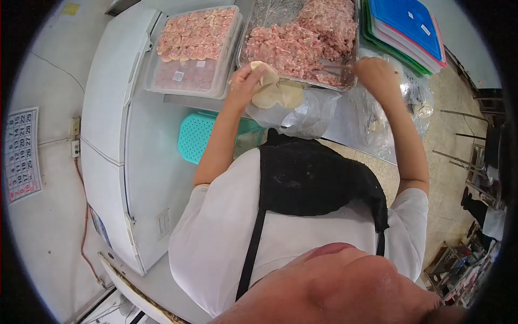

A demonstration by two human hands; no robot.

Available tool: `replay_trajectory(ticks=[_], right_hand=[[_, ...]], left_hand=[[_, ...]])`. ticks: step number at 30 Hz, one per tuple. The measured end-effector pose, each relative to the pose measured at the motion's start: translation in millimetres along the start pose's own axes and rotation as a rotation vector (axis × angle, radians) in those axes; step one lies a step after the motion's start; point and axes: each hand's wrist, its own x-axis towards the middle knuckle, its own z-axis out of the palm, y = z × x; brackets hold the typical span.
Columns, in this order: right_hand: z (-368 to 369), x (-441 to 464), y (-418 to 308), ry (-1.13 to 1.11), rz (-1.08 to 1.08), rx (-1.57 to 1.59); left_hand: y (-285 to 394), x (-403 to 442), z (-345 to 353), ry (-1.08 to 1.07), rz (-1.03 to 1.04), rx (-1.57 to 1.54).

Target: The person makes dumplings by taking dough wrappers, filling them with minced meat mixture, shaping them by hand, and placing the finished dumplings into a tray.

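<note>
My left hand (pixel 244 89) is closed on a round, pale dough wrapper (pixel 265 74), pinching it by its edge at the near side of a metal tray (pixel 245 51). The tray holds a large mass of pink ground meat filling (pixel 286 48). Just below it, more round wrappers (pixel 288 95) lie on a clear plastic bag (pixel 310 116). At the tray's near right corner is my right hand (pixel 376 78), its fingers curled and slightly blurred. Whatever they may hold is hidden.
A clear plastic box (pixel 224 75) with rows of filled wrappers stands at left, beside a white refrigerator (pixel 108 92). Stacked coloured lids (pixel 402 27) sit at right, above a plastic bag (pixel 377 121). A turquoise perforated basket (pixel 197 137) is below the table edge.
</note>
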Motion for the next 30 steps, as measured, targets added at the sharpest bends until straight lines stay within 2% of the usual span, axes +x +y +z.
replay_trajectory(ticks=[2,4,6,8,9,11,12,13,14,16,17,20,21,23,26,27,30], right_hand=[[30.1,7.0,-22.5,-0.103,-0.072,-0.003],[10.4,0.3,-45.2,-0.119,0.033,0.193],[7.9,-2.1,-50.5,-0.181,0.137,0.287],[12.4,-1.1,-37.7,-0.254,0.204,0.607],[12.9,-0.2,-30.6,-0.287,0.237,0.766],[9.8,1.8,-16.8,-0.216,0.238,0.769],[5.6,3.4,-9.8,-0.184,0.238,0.773],[-0.1,6.5,-3.5,-0.152,0.222,0.545],[-5.4,9.5,-4.8,-0.234,0.217,0.385],[-14.7,14.5,-13.5,-0.393,0.208,0.063],[4.1,7.2,-22.8,-0.256,0.09,0.075],[6.2,4.4,-43.9,-0.207,0.17,0.298],[-1.8,6.1,-43.8,-0.297,0.239,0.45],[14.5,-5.6,-39.9,-0.149,0.316,0.729],[0.3,-3.6,-41.9,-0.023,0.504,1.084],[-11.1,1.0,-43.1,0.004,0.583,1.19],[-31.8,19.8,-56.9,0.073,0.638,1.374]], left_hand=[[2.4,5.5,-1.7,0.056,-0.053,-0.348],[1.3,10.8,-12.8,0.081,0.021,-0.097],[2.8,13.9,-14.6,0.098,0.074,-0.059],[9.3,16.9,-8.0,0.102,0.112,-0.233],[10.2,20.4,-11.4,0.069,0.059,-0.391],[12.8,29.4,-21.7,0.007,-0.05,-0.706],[19.9,29.9,-21.9,-0.013,-0.084,-0.761],[31.6,29.3,-20.3,-0.034,-0.12,-0.815],[37.8,30.0,-19.9,-0.059,-0.157,-0.866],[22.8,41.9,-21.0,0.028,-0.049,-0.606],[14.5,48.9,-21.5,0.069,0.003,-0.475],[8.8,66.7,-19.9,0.115,-0.046,-0.461],[1.2,75.9,-19.9,0.095,-0.055,-0.511],[-17.2,91.2,-19.4,0.061,-0.071,-0.609],[-7.6,99.3,4.2,-0.115,-0.225,-0.824],[-3.9,100.8,16.6,-0.134,-0.238,-0.835],[18.4,96.0,55.9,-0.244,-0.245,-0.913]])
